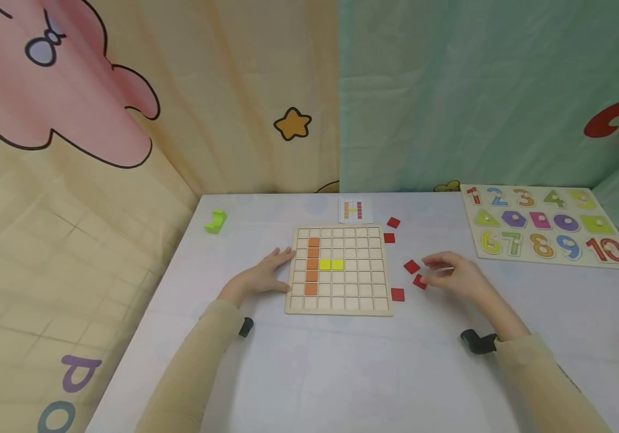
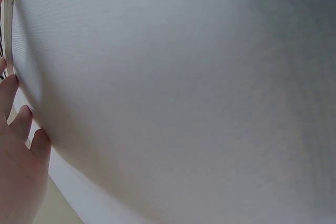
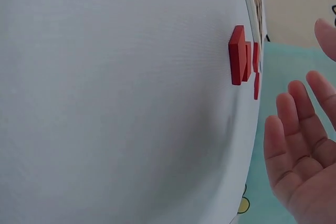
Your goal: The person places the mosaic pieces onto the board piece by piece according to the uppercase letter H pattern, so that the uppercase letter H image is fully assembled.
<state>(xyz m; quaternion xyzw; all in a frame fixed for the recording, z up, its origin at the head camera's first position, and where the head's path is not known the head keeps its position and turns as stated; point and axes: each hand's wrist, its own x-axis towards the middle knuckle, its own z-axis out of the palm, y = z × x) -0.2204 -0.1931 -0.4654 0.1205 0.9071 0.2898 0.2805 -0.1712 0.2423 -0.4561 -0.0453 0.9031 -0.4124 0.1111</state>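
A wooden grid board (image 1: 349,311) lies on the white table. An upright column of orange tiles (image 1: 311,264) sits in its left part, with two yellow tiles (image 1: 331,264) side by side, running right from the column's middle. My left hand (image 1: 257,276) rests at the board's left edge with thumb and fingers spread. To the right of the board, my right hand (image 1: 458,276) is held over the table, thumb and fingers apart and nothing between them. Its fingertips are close to a red tile (image 1: 420,281); the right wrist view shows a gap between the fingers and the red tiles (image 3: 237,56).
More loose red tiles (image 1: 397,294) lie along the board's right side. Behind the board is a small pattern card (image 1: 355,210). A green block (image 1: 215,221) stands at the back left, and a number-and-shape puzzle board (image 1: 550,225) at the back right. Curtains (image 1: 396,120) hang behind the table.
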